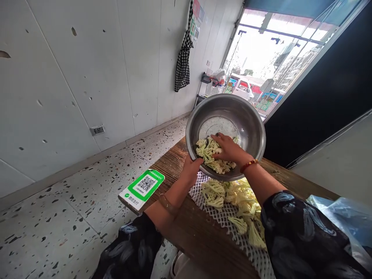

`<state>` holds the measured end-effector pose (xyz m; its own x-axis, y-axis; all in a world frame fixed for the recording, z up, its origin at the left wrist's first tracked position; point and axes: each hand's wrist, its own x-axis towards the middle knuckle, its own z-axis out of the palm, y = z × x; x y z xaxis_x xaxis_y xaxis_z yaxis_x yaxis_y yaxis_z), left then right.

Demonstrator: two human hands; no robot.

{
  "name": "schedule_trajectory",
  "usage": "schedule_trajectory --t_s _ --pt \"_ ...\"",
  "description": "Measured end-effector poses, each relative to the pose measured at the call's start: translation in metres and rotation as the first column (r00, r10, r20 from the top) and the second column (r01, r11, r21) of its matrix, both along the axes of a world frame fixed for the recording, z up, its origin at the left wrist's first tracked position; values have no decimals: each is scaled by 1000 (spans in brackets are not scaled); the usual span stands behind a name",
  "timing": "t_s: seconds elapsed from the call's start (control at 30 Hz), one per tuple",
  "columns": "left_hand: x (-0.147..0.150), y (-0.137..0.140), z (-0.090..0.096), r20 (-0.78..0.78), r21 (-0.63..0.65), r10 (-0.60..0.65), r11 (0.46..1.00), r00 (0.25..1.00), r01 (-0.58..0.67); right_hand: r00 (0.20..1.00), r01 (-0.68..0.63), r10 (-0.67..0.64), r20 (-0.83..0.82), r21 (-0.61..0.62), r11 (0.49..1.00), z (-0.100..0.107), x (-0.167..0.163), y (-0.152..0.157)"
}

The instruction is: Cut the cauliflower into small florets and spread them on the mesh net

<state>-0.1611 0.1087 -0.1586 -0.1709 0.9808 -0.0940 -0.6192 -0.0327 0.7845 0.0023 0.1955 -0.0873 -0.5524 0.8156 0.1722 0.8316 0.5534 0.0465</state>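
Observation:
A large metal bowl (250, 120) is tilted towards me above the table. My left hand (192, 170) grips its near left rim, with the thumb over the edge. Inside the bowl, my right hand (229, 149) is curved around some of the cauliflower florets (207, 151), thumb and fingers on either side; part of its grip is hidden. More cauliflower pieces (215, 193) lie below the bowl on a white mesh mat (223, 219). My right forearm covers part of that pile.
A green-and-white QR code card (142, 190) lies at the left edge of the wooden table (200, 236). Clear plastic bags (343, 217) are at the right. A checked cloth (183, 66) hangs on the wall, and a shelf (200, 89) stands behind the bowl near a glass front.

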Motion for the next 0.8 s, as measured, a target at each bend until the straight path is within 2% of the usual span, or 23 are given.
schedule_trajectory --t_s 0.33,0.53,0.67,0.8 --pt "-1 1 0 46 -12 27 1000 999 -27 991 -133 135 -15 93 987 -1 -10 -20" --pt "-3 0 3 19 -10 -1 1000 1000 1 980 -198 198 14 -1 980 -1 -8 -13" --pt "-5 -1 6 20 -37 9 999 1000 -8 976 -204 203 -80 6 979 0 -2 -12" --pt "-3 0 3 3 -16 22 1000 1000 -21 947 -130 143 -286 64 989 0 11 -10"
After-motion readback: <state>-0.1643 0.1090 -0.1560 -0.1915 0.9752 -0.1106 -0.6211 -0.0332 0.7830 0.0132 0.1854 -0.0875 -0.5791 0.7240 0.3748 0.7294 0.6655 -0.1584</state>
